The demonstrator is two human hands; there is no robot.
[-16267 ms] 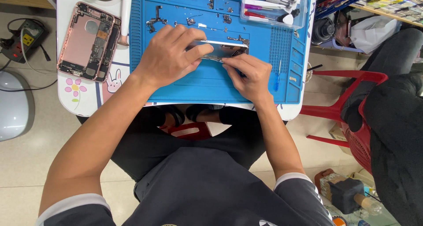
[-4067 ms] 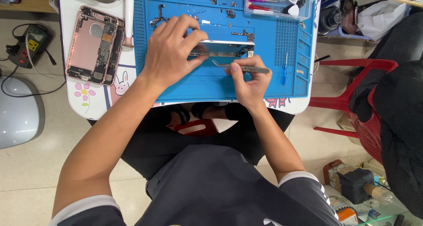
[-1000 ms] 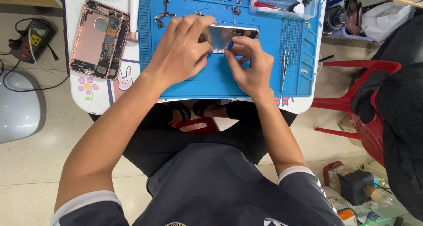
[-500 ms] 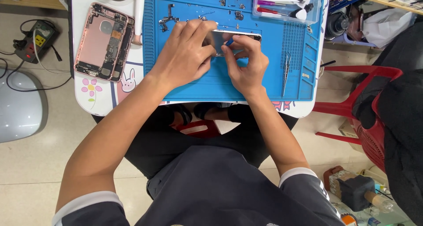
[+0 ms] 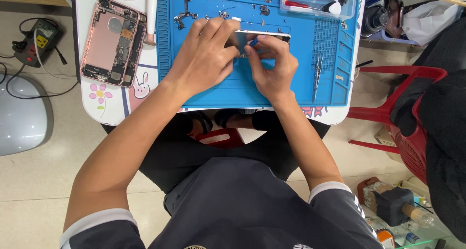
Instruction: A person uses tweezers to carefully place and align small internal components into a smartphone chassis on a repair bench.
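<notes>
Presently on the blue mat (image 5: 252,91): one phone screen panel (image 5: 264,37), pinned flat under my left hand (image 5: 206,54). My right hand (image 5: 272,67) pinches a small blue-tipped tool (image 5: 253,42) against its face. Opened pink phone body (image 5: 114,40) sits well apart, left. Loose small parts (image 5: 187,16) at the mat's top; I judge disassembly well underway, refitting outstanding.
</notes>
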